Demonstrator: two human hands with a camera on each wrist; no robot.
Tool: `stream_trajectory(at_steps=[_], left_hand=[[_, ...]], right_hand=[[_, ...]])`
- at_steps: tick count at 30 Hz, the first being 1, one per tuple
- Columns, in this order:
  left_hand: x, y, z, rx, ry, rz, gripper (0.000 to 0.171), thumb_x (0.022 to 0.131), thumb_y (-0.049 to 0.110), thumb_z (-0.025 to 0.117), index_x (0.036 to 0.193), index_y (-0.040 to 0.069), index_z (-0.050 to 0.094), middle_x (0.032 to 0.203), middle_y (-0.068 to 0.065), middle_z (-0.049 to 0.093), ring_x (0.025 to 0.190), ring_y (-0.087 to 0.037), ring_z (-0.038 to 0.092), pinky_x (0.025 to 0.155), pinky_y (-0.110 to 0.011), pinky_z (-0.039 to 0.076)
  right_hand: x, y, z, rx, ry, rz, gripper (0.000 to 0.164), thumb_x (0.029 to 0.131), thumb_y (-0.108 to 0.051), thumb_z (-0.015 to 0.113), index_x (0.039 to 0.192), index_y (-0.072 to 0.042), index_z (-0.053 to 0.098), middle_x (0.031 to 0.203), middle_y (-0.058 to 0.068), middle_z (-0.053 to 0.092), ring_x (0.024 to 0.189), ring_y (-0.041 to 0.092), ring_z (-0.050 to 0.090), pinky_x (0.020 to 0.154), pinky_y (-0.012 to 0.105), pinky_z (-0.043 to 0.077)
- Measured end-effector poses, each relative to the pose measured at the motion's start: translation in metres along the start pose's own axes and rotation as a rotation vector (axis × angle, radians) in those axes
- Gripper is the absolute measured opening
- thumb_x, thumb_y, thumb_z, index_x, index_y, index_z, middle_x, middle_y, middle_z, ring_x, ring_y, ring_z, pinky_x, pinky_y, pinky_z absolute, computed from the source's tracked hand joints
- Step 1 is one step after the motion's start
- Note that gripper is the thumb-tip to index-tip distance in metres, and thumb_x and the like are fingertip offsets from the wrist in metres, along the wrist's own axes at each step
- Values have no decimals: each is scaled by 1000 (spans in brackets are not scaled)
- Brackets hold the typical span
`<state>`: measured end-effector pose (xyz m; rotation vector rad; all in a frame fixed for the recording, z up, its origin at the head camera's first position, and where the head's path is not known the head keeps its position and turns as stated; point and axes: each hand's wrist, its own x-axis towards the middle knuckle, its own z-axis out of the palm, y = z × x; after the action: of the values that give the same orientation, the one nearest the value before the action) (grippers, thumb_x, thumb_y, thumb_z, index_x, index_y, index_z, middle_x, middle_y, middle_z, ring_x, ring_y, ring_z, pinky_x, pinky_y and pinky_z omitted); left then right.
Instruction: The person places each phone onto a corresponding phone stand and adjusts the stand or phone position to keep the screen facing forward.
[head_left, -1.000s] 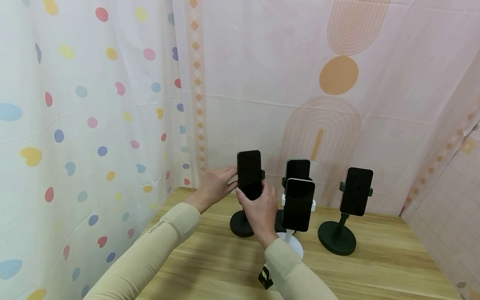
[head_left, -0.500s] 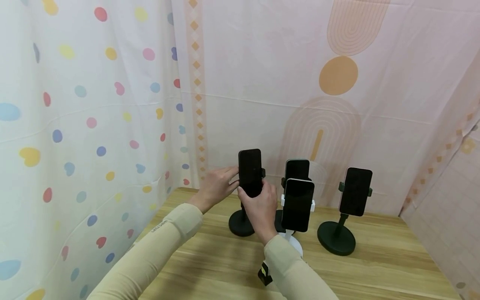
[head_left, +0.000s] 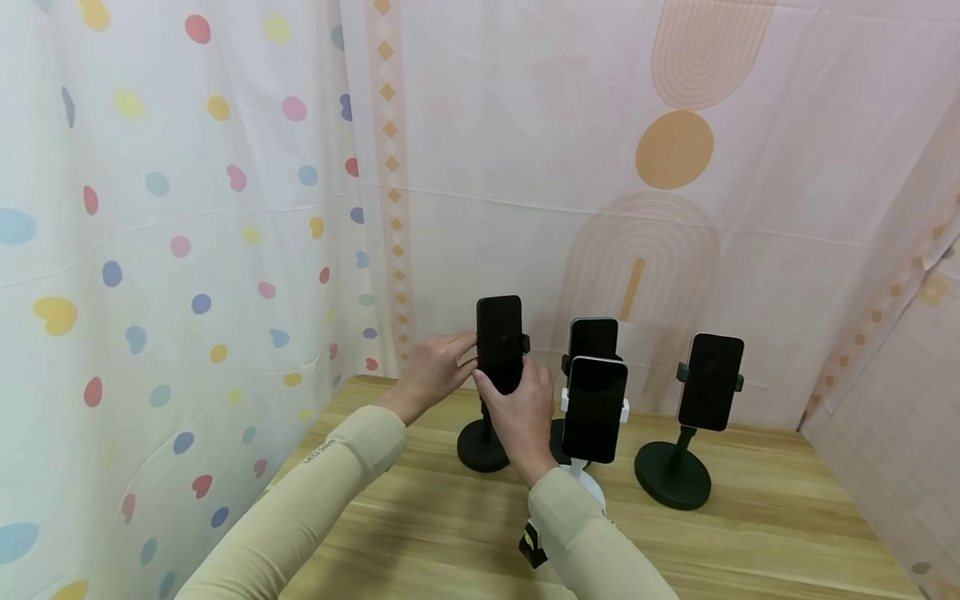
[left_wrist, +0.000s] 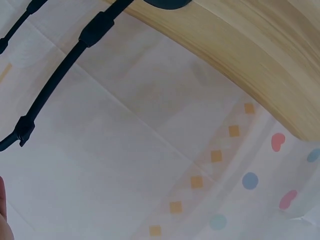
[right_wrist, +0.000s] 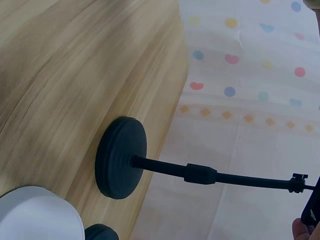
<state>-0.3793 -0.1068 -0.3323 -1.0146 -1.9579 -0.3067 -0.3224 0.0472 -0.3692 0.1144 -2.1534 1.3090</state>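
Note:
A black smartphone (head_left: 498,337) stands upright on a black phone stand (head_left: 480,447) at the table's back left. My right hand (head_left: 522,417) grips its lower part, thumb across the front at the bottom left, fingers at the right edge. Against the left edge of the phone is my left hand (head_left: 431,375); its fingertips are partly hidden there, and I cannot tell whether they pinch the holder. A black clamp arm (head_left: 527,343) juts out at the phone's right edge. In the right wrist view the stand's round base (right_wrist: 120,157) and slim pole (right_wrist: 240,180) show.
Right of my hands, a phone (head_left: 595,408) sits in a white stand, overlapping another phone (head_left: 595,336) behind it. Farther right, a dark green stand (head_left: 672,475) bears a phone (head_left: 711,382). A small black object (head_left: 532,548) lies beside my right sleeve. Curtains (head_left: 510,125) hang behind.
The phone between my hands has shifted slightly upward in the head view, with my right hand moving a little with it. My left hand has hardly moved.

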Motion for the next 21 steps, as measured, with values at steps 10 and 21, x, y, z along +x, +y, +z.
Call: stream_trajectory(at_steps=[10, 21], left_hand=[[-4, -5, -1, 10, 11, 55, 34, 80, 7, 83, 109, 0, 69, 103, -13, 73, 87, -25, 72, 74, -38, 57], [-9, -8, -4, 24, 44, 75, 42, 75, 5, 86, 112, -3, 69, 104, -16, 73, 87, -28, 72, 76, -40, 57]], right_hand=[[1, 2, 0, -15, 5, -3, 73, 84, -50, 76, 133, 0, 55, 119, 16, 56, 99, 30, 54, 81, 45, 49], [2, 0, 5, -19, 32, 19, 70, 83, -51, 77, 127, 0, 58, 117, 16, 56, 97, 30, 55, 79, 46, 50]])
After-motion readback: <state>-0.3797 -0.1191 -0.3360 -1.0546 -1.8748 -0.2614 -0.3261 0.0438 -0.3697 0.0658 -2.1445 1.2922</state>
